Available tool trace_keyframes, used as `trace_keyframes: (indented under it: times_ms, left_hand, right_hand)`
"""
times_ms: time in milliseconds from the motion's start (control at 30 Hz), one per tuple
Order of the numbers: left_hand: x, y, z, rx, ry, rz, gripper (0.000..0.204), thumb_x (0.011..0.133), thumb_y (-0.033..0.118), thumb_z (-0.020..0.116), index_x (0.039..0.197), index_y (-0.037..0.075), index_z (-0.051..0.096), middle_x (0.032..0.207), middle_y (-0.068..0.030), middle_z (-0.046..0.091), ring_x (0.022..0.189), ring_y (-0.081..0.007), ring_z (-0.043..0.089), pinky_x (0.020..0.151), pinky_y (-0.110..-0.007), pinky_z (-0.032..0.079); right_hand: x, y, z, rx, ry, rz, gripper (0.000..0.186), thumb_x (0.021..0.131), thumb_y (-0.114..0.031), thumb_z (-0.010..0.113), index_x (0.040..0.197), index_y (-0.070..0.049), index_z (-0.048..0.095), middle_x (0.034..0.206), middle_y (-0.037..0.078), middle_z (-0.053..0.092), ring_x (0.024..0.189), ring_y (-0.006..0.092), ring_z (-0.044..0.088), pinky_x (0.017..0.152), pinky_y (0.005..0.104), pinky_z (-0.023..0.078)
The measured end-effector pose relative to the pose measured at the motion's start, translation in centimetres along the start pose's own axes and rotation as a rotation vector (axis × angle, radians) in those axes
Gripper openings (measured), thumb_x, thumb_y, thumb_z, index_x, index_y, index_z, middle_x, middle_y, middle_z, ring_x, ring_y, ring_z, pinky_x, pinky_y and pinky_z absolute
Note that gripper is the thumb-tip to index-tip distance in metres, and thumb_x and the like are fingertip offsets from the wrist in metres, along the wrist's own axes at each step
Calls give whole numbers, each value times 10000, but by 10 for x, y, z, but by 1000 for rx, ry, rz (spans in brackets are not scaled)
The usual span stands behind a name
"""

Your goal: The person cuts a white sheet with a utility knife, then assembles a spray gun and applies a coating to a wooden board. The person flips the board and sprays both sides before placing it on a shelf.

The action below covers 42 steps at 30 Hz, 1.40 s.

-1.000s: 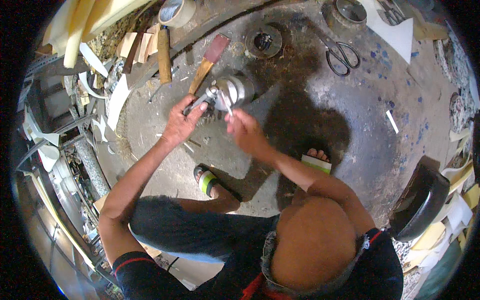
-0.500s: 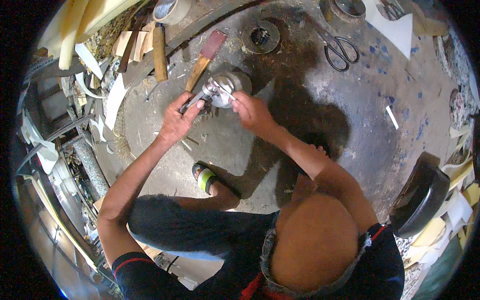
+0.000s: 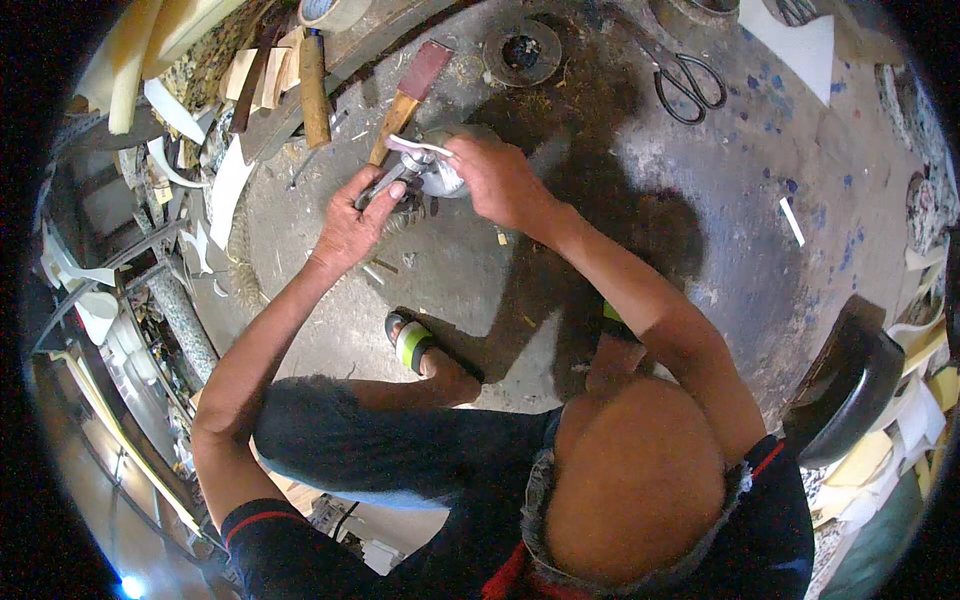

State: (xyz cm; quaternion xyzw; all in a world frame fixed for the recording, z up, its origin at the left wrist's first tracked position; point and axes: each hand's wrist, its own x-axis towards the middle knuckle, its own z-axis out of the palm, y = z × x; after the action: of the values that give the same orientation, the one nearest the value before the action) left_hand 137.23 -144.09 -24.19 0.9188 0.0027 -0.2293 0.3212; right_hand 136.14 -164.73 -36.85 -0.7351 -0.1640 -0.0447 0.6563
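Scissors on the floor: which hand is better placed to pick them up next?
Likely the right hand: it is nearer the scissors, though holding a pale strip; the left hand, farther away, grips a metal tool.

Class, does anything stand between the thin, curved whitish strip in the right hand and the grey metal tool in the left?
Nothing visible does: the strip, held by the right hand, overlaps the tool's head in this view; touching is unclear.
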Motion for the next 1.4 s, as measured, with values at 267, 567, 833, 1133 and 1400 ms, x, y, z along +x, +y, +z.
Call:
trace_keyframes:
  times_ms: [267, 567, 833, 1133, 1400]
  left_hand:
    - [2, -2, -1, -20, -39, -14, 270, 956, 309, 649, 1000, 47, 596, 785, 9, 542, 744, -84, 485, 667, -265, 449]
    - [1, 0, 0, -51, -10, -22, 259, 949, 290, 663, 984, 39, 608, 766, 15, 538, 740, -85, 476, 680, -270, 439]
    - [3, -1, 4, -103, 16, -50, 270, 939, 306, 673, 973, 44, 614, 769, 1, 544, 737, -96, 479, 666, -271, 435]
    - [1, 1, -2, 14, -32, -53, 312, 937, 337, 669, 998, 35, 621, 788, -3, 583, 760, -94, 507, 688, -274, 454]
    - [3, 2, -1, 22, -8, 6, 308, 932, 336, 678, 1005, 41, 635, 794, -8, 578, 765, -103, 510, 707, -275, 453]
  right_hand:
    - [-30, -14, -12, 77, -73, 292, 133, 973, -114, 487, 1042, -43, 575, 790, 162, 615, 726, 338, 631, 666, 432, 487]
    - [-24, -29, 6, 302, 9, 339, 179, 1004, -153, 464, 1061, -36, 587, 735, 93, 599, 676, 207, 600, 647, 349, 477]
    - [-16, -24, 5, 328, 31, 163, 158, 996, -133, 480, 1027, -17, 582, 729, 95, 579, 683, 216, 607, 643, 355, 473]
    - [9, -6, -19, -57, -76, -100, 127, 953, -119, 512, 1025, -34, 574, 827, 219, 608, 780, 439, 600, 660, 487, 466]
    - [-41, -8, -27, -40, -78, 261, 225, 947, -163, 540, 1141, -56, 583, 856, 220, 615, 753, 451, 602, 647, 487, 477]
